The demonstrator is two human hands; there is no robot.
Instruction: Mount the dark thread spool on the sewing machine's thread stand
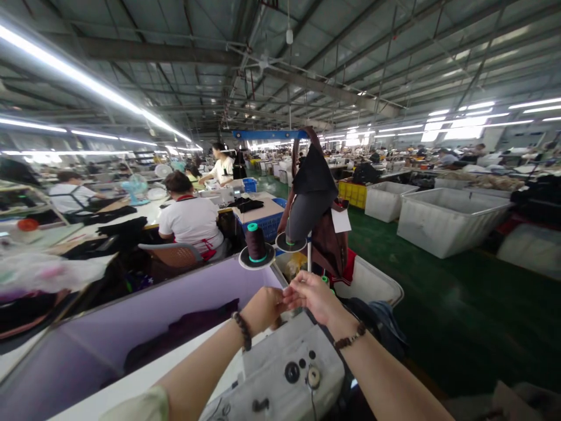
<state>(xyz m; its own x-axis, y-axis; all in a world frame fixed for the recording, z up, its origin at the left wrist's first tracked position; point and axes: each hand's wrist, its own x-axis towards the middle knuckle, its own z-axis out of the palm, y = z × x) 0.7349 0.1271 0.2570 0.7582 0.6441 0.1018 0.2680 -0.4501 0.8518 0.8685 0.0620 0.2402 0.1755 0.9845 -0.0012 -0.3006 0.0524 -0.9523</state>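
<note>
My left hand (262, 308) and my right hand (314, 294) meet above the back of a grey sewing machine head (269, 365). Their fingertips are pinched close together and nearly touching. Whatever lies between them is too fine or too hidden to make out. Just beyond my hands, a cone of dark thread (255, 244) with green ends stands on a round holder. A second round holder (284, 248) is to its right. Dark brown and grey fabric pieces (312, 202) hang from the blue bar (268, 134) of the stand, with a white paper tag (341, 221) beside them.
A lilac-sided bin (175, 292) with dark cloth lies to the left. A white tub (377, 280) stands right of the machine; larger white tubs (453, 225) line the green floor (421, 310). A seated person in white (190, 219) works ahead, near a blue crate (263, 228).
</note>
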